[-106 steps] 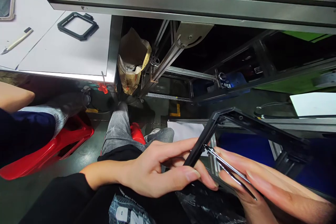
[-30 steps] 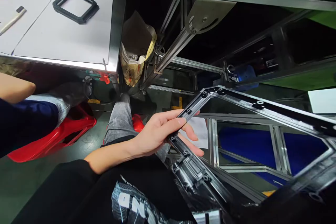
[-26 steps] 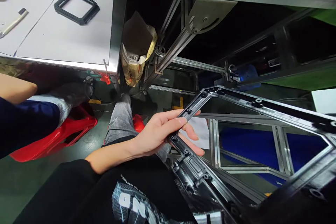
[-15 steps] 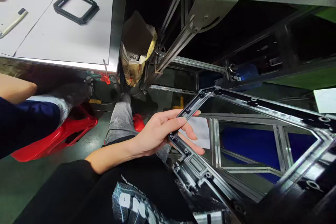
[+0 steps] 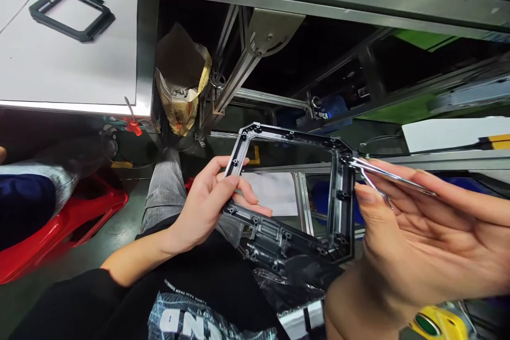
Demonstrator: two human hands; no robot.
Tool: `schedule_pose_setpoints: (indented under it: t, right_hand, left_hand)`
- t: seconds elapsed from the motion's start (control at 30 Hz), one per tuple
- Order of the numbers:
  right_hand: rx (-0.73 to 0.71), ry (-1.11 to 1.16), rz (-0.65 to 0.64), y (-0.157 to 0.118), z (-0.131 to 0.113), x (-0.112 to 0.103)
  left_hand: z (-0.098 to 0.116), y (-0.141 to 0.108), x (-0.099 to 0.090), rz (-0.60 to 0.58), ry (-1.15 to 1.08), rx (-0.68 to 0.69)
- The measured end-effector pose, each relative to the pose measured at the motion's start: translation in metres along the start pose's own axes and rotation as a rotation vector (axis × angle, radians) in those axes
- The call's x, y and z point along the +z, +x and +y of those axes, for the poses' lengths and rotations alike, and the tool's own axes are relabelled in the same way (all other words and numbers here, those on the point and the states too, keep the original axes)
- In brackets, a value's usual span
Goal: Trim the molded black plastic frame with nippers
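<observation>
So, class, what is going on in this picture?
A seated person holds a black frame over the lap. The left hand grips its left edge, while the right hand holds metal tweezers with the tips at the frame's upper right corner. A second black frame lies on the white table to the left, and another person's leg shows beside a red stool.
</observation>
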State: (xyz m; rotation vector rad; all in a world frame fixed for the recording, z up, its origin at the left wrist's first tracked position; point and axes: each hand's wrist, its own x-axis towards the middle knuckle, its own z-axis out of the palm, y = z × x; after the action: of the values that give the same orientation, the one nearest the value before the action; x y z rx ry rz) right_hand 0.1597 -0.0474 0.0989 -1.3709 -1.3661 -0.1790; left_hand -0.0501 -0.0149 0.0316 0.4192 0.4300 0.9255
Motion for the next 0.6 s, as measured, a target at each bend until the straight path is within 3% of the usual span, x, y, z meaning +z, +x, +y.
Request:
schedule_pose_setpoints:
  t: [0.33,0.6]
  right_hand:
    - [0.047,0.093,-0.030,0.0014,-0.0013,0.0028]
    - [0.057,0.104,-0.030,-0.0013,0.0075,0.0006]
  left_hand:
    - [0.0026,-0.0019,0.0021,0.062,-0.022,-0.080]
    - [0.0015,-0.0009,0.0040,0.078,-0.025,-0.048]
